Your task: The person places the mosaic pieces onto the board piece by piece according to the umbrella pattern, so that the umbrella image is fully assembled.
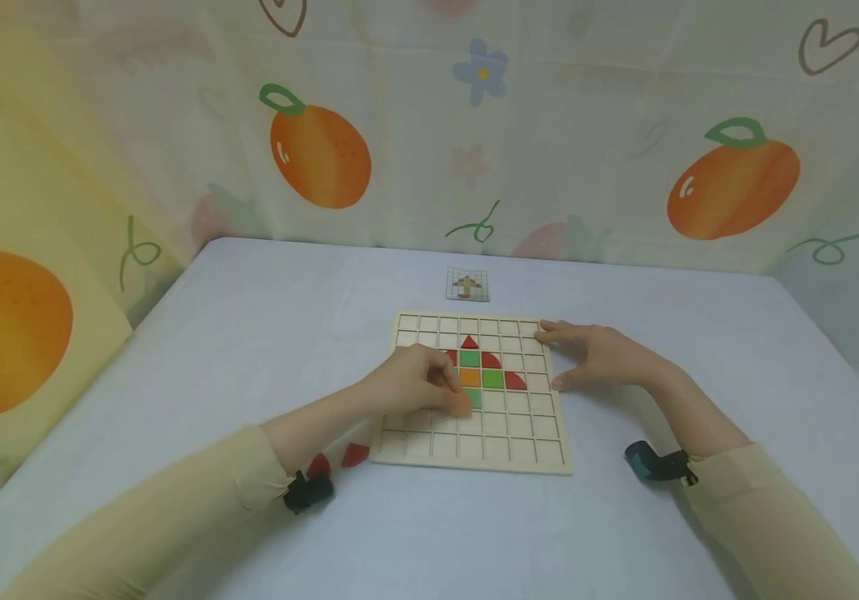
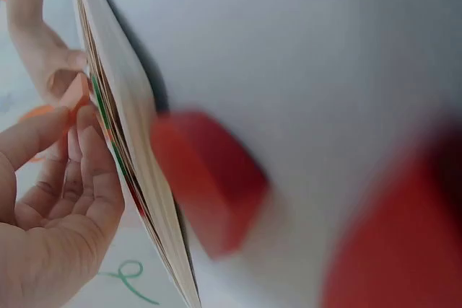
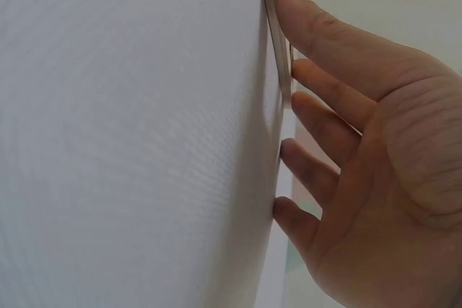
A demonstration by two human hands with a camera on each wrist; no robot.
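Between thumb and fingers, my left hand (image 1: pixel 417 383) pinches a small orange block (image 1: pixel 462 406), held over the wooden grid board (image 1: pixel 526 450). The same orange block (image 2: pixel 76 93) shows in the left wrist view at the fingertips. Set in the grid are a red triangle (image 1: pixel 469 342), green squares (image 1: pixel 492 379), an orange square (image 1: pixel 470 377) and red rounded pieces (image 1: pixel 516 381). My left hand hides part of this pattern. At the board's right edge rests my right hand (image 1: pixel 605 354), fingers spread and holding nothing; its thumb (image 3: pixel 317 23) touches the edge.
Two red pieces (image 1: pixel 355 454) lie on the white table by the board's near left corner, partly beside my left wrist. Behind the board lies a small pattern card (image 1: pixel 466 284). A printed cloth (image 1: pixel 414 142) hangs along the table's far edge.
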